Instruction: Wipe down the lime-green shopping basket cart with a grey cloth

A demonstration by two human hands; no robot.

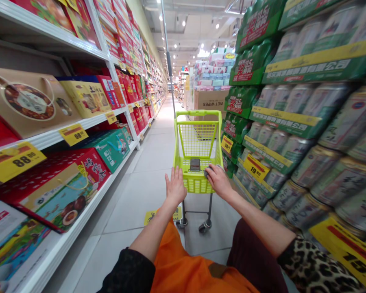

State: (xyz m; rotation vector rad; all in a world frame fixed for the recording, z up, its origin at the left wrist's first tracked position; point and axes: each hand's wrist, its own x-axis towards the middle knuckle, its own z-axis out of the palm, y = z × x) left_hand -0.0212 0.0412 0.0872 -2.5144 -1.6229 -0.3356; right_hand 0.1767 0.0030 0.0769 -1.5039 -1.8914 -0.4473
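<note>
A small lime-green shopping cart [198, 186] stands upright before me on dark legs with caster wheels. My left hand [175, 186] is at the near left corner of its basket, fingers stretched and slightly apart, palm against the side. At the near right corner, my right hand [218, 180] curls its fingers over the rim around a bunched grey cloth-like thing, mostly covered by the hand. A dark grey rectangular piece [195, 164] sits at the middle of the basket, between both hands. The cart's upper frame [198, 112] rises at its far end.
White shelving [122, 110] with boxed goods and yellow price tags lines the left. Stacked packs of cans [280, 140] wall the right, close to the cart. A tiled aisle [146, 160] runs ahead, past a wet-wipes carton [212, 99]. A thin pole [170, 65] rises at the cart's left.
</note>
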